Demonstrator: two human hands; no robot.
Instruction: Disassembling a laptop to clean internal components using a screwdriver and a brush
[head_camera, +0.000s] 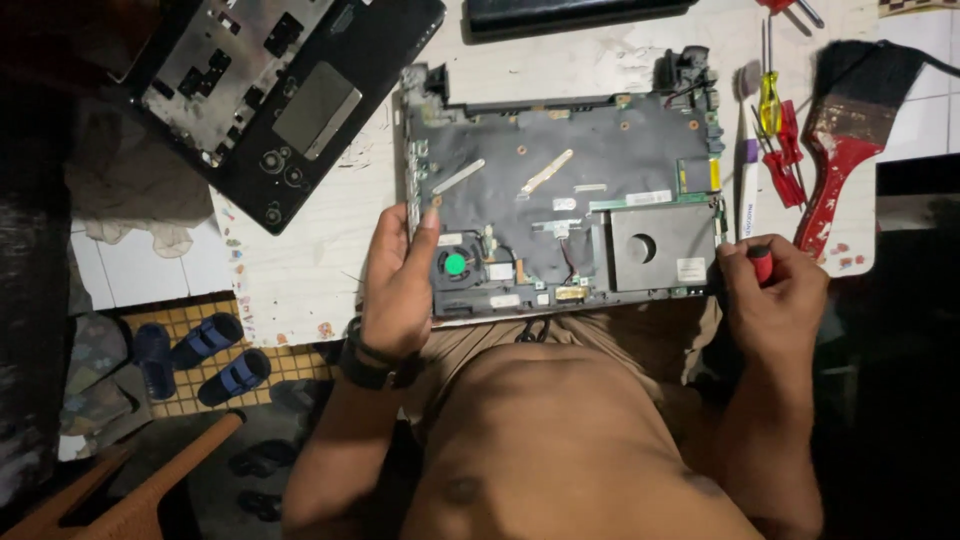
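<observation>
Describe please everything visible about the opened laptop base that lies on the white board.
The opened laptop base lies flat on the white board, its cover removed. A dark sheet covers most of the inside; a small fan with a green centre sits near its front left, a grey metal drive at its front right. The left hand grips its left edge; the right hand, holding a red-handled screwdriver, touches its right corner.

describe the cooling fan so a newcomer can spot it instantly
Start at the opened laptop base lying on the white table. Look at its near left corner, just beside the left hand and its thumb. The cooling fan is the only part with a bright green round hub.
</observation>
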